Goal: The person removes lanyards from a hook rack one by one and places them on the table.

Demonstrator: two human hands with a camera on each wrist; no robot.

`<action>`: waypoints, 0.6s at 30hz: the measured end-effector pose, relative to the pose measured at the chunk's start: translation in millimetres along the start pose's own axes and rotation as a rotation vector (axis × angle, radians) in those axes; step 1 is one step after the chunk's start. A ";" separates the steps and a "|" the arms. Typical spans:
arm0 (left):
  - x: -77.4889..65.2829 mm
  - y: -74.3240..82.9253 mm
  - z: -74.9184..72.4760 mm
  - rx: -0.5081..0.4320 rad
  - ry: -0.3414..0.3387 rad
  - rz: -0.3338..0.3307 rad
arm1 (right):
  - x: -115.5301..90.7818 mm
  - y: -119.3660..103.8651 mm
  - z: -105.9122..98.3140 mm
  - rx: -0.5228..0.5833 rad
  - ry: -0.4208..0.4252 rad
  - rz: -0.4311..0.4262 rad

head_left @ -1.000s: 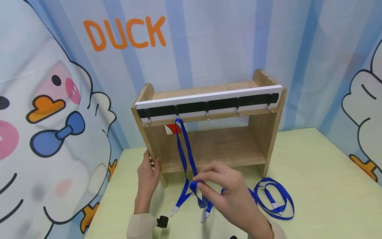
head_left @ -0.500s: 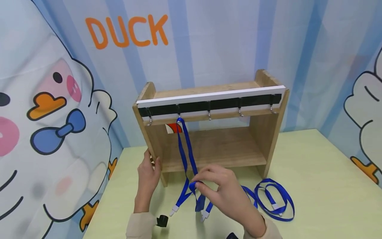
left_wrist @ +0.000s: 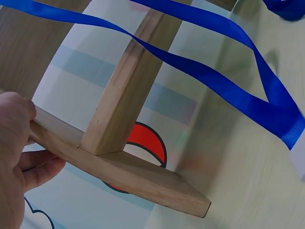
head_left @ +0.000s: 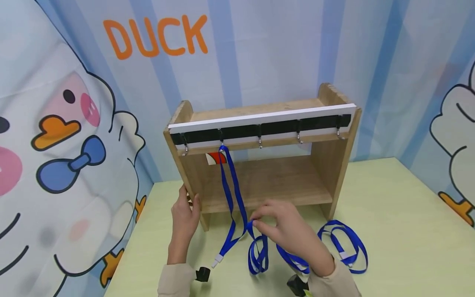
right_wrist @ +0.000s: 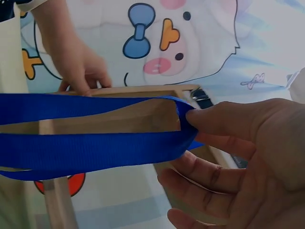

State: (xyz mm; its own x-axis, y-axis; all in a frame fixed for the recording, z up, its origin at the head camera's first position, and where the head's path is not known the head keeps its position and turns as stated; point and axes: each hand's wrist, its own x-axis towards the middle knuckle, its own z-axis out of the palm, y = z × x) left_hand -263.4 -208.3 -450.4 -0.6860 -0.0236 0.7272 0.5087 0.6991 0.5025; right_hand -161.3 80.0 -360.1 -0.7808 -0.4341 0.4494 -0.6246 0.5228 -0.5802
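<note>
Left hand [head_left: 184,216] grips the wooden rack [head_left: 276,178] at its left side, fingers curled round it, presumably for steadiness. In front of the rack, right hand [head_left: 287,229] pinches one looped lanyard [right_wrist: 90,147], straps trailing down. A hung lanyard [head_left: 236,185] occupies the rack's second hook [head_left: 222,142] from left.

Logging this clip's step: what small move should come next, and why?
Probably the right hand should lift its pinched lanyard toward the bare middle hook: another lanyard already hangs from the hook beside it, while the left hand holds the wooden shelf.
</note>
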 end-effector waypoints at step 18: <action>-0.3 3.3 -0.7 -0.003 -0.001 -0.018 | 17.3 41.6 41.1 -0.015 -0.094 0.103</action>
State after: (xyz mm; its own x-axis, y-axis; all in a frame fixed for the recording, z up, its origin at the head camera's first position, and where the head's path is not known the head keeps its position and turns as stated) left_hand -261.1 -206.5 -448.7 -0.6955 -0.0351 0.7177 0.4979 0.6966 0.5166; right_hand -200.0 64.1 -404.4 -0.8360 -0.4443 0.3220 -0.5422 0.5787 -0.6092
